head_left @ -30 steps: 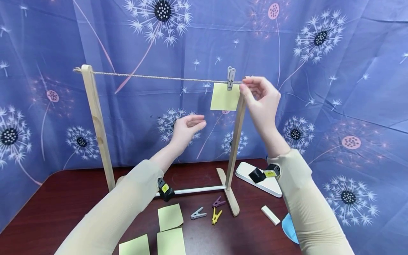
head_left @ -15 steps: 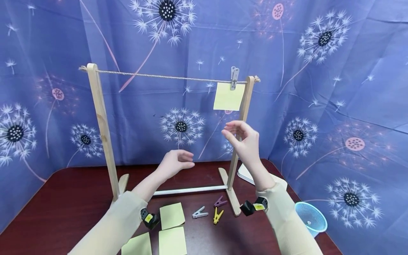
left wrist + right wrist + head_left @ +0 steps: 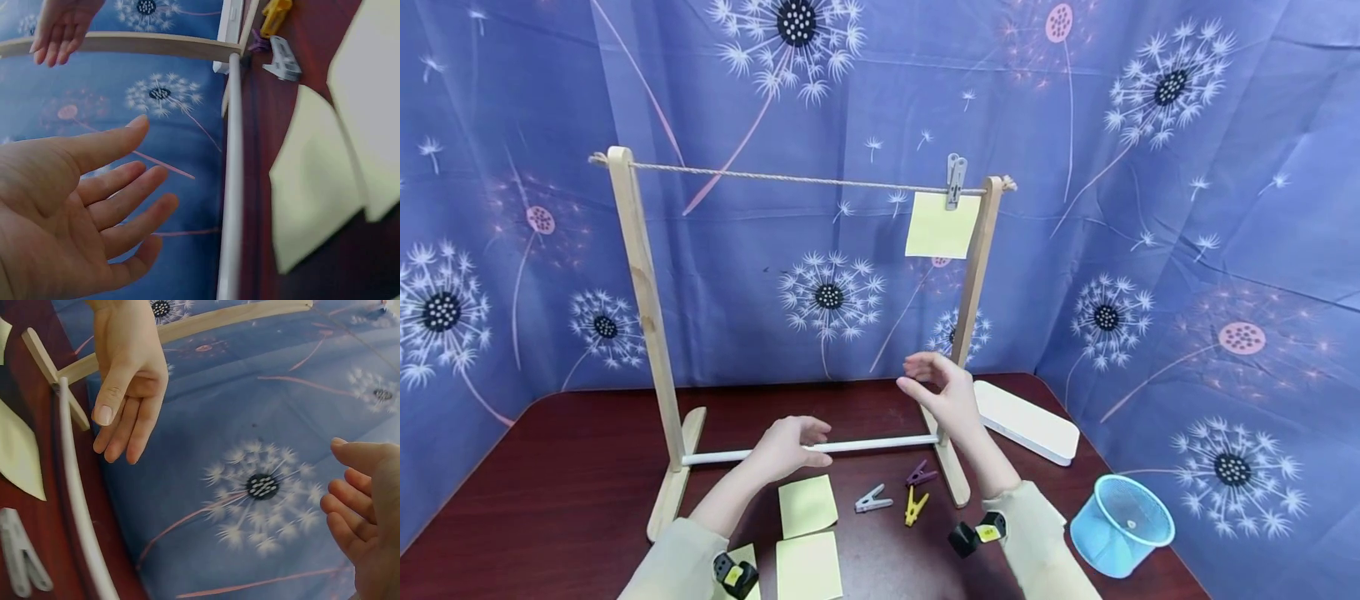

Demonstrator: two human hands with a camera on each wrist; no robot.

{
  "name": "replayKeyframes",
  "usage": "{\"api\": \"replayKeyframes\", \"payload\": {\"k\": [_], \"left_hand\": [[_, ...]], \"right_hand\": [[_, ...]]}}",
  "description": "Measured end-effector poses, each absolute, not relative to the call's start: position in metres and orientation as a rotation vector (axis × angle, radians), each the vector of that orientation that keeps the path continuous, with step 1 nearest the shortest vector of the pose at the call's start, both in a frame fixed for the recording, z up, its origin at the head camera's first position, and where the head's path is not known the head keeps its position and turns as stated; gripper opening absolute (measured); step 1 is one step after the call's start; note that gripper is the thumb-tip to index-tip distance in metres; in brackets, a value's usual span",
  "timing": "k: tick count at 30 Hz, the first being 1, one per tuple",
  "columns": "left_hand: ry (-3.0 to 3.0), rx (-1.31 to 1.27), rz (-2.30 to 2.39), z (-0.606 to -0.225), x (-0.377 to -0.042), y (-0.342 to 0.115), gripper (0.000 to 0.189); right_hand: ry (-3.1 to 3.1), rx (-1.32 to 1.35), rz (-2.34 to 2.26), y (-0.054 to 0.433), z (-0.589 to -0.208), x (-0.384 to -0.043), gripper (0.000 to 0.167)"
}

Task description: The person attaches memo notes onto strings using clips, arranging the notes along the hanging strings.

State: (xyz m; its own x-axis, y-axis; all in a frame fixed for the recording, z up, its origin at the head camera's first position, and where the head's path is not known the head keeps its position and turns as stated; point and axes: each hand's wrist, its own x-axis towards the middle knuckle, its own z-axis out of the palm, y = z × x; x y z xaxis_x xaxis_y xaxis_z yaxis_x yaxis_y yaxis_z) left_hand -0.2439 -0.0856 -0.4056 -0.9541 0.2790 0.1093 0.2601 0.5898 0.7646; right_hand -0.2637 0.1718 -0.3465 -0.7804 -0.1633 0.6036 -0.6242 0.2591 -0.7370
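Observation:
My left hand (image 3: 786, 450) hovers above the white crossbar (image 3: 872, 445) of a wooden stand, fingers relaxed and holding nothing. Higher and to the right, my right hand (image 3: 943, 392) is in front of the stand's right post (image 3: 976, 275), its thumb and fingers apart. A grey clothespin (image 3: 955, 182) clips a yellow paper note (image 3: 942, 227) to the rope (image 3: 775, 177), near the right post. Below the hands lie a light grey clothespin (image 3: 872, 498), a purple clothespin (image 3: 920, 474) and a yellow clothespin (image 3: 915, 506). Beside them are yellow notes (image 3: 807, 505) on the dark red table.
The left post (image 3: 642, 283) stands on a wooden foot (image 3: 666, 504). At the right are a white oblong case (image 3: 1028, 423) and a light blue mesh cup (image 3: 1116, 525) near the table edge. A blue dandelion-print curtain (image 3: 865, 100) hangs behind.
My right hand has left the rope's right end and come down and left. My left hand has also dropped down and left. The clipped note stays hanging on the rope.

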Motion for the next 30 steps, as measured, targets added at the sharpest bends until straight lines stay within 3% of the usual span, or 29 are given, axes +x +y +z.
{"api": "replayKeyframes", "payload": {"k": [9, 19, 24, 30], "left_hand": [[2.749, 0.408, 1.361, -0.44, -0.234, -0.1, 0.045], [2.794, 0.288, 1.336, -0.457, -0.225, -0.108, 0.046], [2.858, 0.286, 1.213, -0.456, -0.223, -0.11, 0.047], [2.916, 0.29, 1.102, -0.462, -0.223, -0.113, 0.049]], "right_hand": [[-2.28, 0.688, 1.597, 0.164, -0.389, -0.257, 0.036], [-2.471, 0.689, 1.624, 0.161, -0.399, -0.234, 0.037], [-2.585, 0.757, 1.598, 0.17, -0.42, -0.244, 0.043], [-2.732, 0.898, 1.253, 0.182, -0.447, -0.258, 0.042]]}}
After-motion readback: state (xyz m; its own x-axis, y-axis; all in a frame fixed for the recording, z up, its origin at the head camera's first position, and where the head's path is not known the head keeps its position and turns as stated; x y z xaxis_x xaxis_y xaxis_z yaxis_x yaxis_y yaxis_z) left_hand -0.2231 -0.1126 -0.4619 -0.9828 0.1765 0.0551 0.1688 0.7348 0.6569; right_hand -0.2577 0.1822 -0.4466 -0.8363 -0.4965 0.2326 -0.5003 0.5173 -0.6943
